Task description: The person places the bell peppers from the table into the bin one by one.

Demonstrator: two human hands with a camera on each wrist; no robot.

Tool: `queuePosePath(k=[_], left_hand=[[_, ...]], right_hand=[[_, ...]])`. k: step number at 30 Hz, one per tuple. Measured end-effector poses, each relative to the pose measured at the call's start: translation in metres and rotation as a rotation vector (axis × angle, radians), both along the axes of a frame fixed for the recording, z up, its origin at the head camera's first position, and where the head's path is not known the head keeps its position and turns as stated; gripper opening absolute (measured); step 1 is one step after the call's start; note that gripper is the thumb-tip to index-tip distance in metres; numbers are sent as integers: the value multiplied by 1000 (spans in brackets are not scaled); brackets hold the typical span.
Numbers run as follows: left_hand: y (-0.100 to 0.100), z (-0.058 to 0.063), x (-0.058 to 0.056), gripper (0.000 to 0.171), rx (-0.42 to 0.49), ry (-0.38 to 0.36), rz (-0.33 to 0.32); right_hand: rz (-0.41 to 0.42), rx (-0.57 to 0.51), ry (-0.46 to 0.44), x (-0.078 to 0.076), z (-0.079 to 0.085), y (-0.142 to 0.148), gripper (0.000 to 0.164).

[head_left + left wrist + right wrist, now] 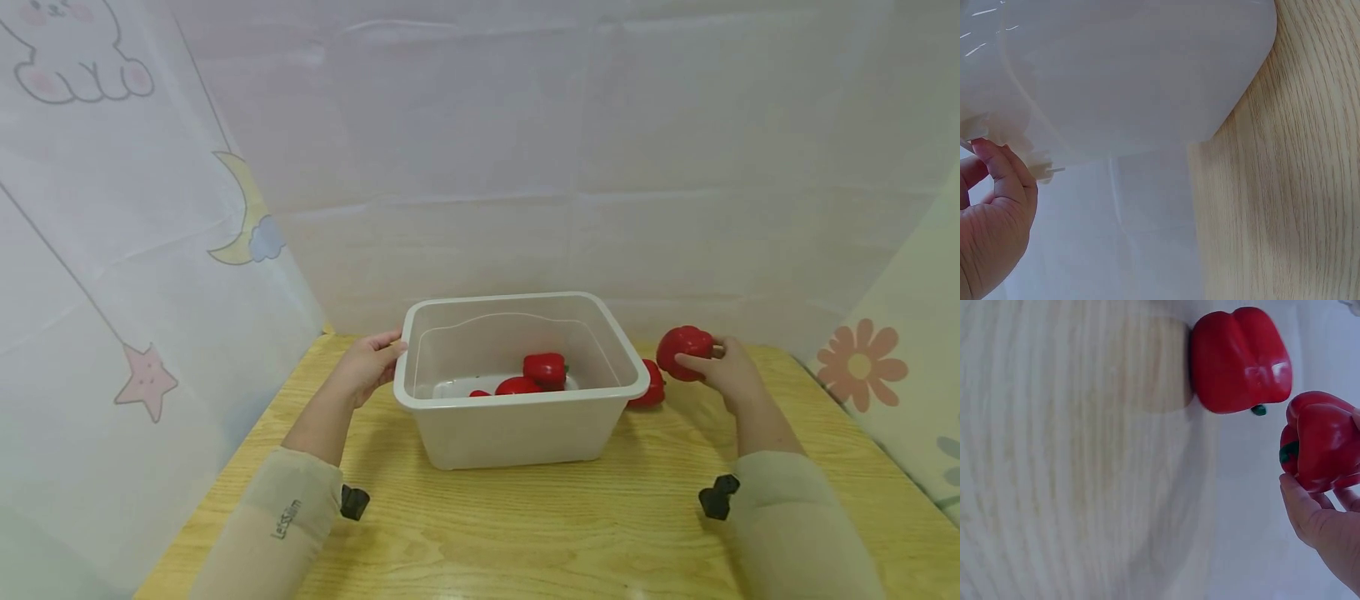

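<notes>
A white plastic bin [517, 429] stands on the table, with several red bell peppers [544, 368] inside, partly hidden by its front wall. My left hand [369, 367] grips the bin's left rim; in the left wrist view the fingers [1007, 172] curl up under that rim. Off the bin's right side, my right hand [729, 373] holds a red bell pepper [684, 352] in the air, thumb against it. Another red bell pepper [1238, 362] lies on the table beside the bin, partly behind the held one in the head view.
The wooden table [480, 533] reaches back to a pale cloth backdrop [465, 167] printed with cartoon shapes. Cloth also hangs at the left and right. Small black pieces [352, 502] sit at both sleeve cuffs.
</notes>
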State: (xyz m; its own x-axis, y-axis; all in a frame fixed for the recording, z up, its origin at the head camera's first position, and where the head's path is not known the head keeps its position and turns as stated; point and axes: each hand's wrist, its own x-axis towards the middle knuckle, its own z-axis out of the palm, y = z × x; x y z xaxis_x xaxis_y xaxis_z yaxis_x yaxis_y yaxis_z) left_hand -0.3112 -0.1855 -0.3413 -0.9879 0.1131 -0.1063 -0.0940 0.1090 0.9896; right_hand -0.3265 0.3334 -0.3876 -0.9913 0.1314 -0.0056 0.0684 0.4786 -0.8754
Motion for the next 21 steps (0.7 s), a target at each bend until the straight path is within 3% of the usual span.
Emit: queuePosePath(k=[10, 21], left_hand=[[0, -1, -1, 45, 9, 0, -3], [0, 1, 0, 45, 10, -14, -2]], right_hand=[[47, -53, 49, 1, 27, -15, 95], [113, -11, 113, 10, 62, -35, 88]])
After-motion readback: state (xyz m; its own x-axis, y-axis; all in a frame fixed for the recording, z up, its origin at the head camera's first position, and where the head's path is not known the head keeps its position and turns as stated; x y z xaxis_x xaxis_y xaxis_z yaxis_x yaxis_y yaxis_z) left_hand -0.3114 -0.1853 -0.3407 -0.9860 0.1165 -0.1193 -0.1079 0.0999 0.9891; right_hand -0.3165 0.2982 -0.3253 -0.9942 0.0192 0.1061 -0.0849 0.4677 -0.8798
